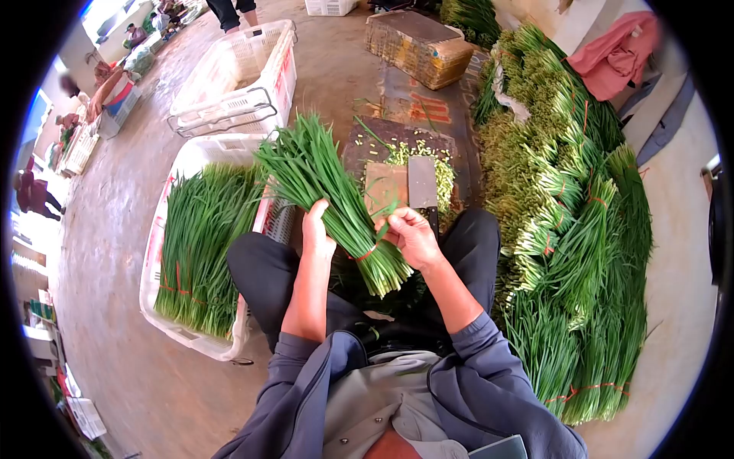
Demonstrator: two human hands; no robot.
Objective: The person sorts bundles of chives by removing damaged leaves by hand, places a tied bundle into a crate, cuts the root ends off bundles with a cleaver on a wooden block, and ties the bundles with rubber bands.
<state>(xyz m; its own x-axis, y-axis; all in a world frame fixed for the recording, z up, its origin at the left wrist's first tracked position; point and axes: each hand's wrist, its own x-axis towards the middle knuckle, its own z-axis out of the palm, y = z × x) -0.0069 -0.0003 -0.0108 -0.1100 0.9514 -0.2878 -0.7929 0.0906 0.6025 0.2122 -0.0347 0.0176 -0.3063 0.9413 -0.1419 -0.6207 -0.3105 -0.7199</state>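
Observation:
A bundle of long green stalks [336,199], tied with a red band near its pale cut ends, lies slanted above my lap. My left hand [317,228] is wrapped round the bundle's left side. At its right side, my right hand [410,233] pinches a loose green blade [388,218] between thumb and fingers. Beyond my hands, a cleaver [422,182] rests on a wooden board [386,186], with pale cut stalk bits [443,172] scattered around it.
A white crate [241,325] of green bundles stands at my left, with another white crate [287,76] behind it. Heaped bundles [604,306] lie at my right. A taped box [420,50] stands ahead. Several people are at the far left; someone's legs [229,11] show at the top.

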